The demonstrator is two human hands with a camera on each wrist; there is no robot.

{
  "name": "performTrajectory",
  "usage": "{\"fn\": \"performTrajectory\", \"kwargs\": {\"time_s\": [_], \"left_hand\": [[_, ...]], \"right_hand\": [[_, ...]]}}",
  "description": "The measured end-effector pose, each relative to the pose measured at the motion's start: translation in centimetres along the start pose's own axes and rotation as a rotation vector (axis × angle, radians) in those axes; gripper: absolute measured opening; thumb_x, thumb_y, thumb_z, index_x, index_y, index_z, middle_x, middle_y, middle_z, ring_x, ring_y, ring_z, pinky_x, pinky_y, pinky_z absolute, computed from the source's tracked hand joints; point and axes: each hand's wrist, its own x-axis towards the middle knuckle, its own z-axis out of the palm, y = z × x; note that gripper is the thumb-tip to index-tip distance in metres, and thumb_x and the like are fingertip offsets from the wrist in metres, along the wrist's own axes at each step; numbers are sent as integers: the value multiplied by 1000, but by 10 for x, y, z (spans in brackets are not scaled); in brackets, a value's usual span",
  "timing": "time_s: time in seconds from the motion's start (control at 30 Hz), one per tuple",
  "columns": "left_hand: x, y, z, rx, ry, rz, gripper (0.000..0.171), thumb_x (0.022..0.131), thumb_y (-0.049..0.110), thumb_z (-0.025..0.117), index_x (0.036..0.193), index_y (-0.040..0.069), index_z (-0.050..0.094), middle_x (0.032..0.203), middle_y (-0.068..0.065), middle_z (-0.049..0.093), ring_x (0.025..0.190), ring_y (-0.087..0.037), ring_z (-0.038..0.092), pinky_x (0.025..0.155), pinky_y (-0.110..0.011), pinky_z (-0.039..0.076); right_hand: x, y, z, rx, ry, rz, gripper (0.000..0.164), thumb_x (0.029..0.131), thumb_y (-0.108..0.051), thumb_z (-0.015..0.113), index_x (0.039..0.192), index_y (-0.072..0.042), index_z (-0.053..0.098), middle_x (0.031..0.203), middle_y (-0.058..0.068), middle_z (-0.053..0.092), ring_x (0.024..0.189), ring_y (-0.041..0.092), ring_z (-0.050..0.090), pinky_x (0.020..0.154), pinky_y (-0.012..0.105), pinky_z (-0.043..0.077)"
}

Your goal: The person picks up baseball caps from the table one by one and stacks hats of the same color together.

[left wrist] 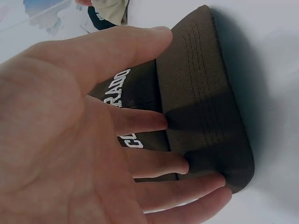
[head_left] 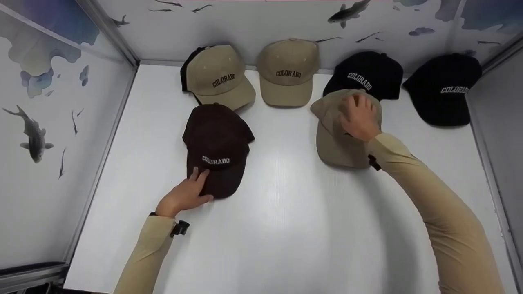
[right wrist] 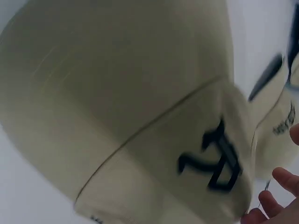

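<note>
A dark maroon cap (head_left: 216,130) with white COLORADO lettering lies with its brim toward me. Over that brim is my left hand (head_left: 186,194), its fingers extended and fingertips at the brim's surface; the left wrist view shows them nearly straight. Further right, my right hand (head_left: 361,118) grips a beige cap (head_left: 341,153) by its crown, brim pointing toward me. This cap overlaps a black cap (head_left: 367,67) behind it. Up close in the right wrist view, the beige cap's dark emblem (right wrist: 224,158) appears blurred, with fingertips at the crown's edge.
Along the back wall stand a beige cap (head_left: 222,69) with a black one partly hidden behind it, another beige cap (head_left: 288,61), and a black cap (head_left: 445,90) at the right. All rest on a white table (head_left: 265,245) walled in by printed panels (head_left: 253,24).
</note>
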Motion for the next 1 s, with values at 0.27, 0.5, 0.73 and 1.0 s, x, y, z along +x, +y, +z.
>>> {"fn": "performTrajectory", "kwargs": {"time_s": [0.27, 0.5, 0.73, 1.0], "left_hand": [[4, 0, -5, -22, -18, -14, 67, 97, 23, 59, 145, -11, 28, 144, -45, 16, 129, -53, 34, 102, -57, 33], [3, -1, -5, -20, -18, -14, 65, 97, 22, 58, 146, -10, 28, 145, -44, 16, 130, -53, 32, 103, -57, 32], [0, -3, -8, -38, -44, 8, 66, 97, 22, 58, 146, -9, 28, 146, -43, 15, 130, -53, 30, 103, -58, 32], [1, -7, -15, -49, -83, 18, 70, 96, 28, 59, 147, -9, 29, 147, -40, 16, 135, -50, 25, 104, -56, 30]], "right_hand": [[7, 39, -29, 173, -160, 231, 62, 102, -33, 27, 152, 1, 13, 153, 30, 9, 141, 45, 4, 103, 67, 4], [6, 57, -45, 271, -241, 280, 77, 99, -47, 42, 146, 11, 25, 144, 37, 23, 131, 49, 24, 103, 66, 14], [-1, 55, -68, 430, -270, 279, 56, 94, -39, 61, 125, 7, 49, 111, 15, 48, 95, 22, 46, 82, 34, 39], [-11, 31, -96, 498, -370, 205, 34, 89, -28, 71, 81, -7, 46, 74, -3, 40, 70, 11, 42, 65, 29, 36]]}}
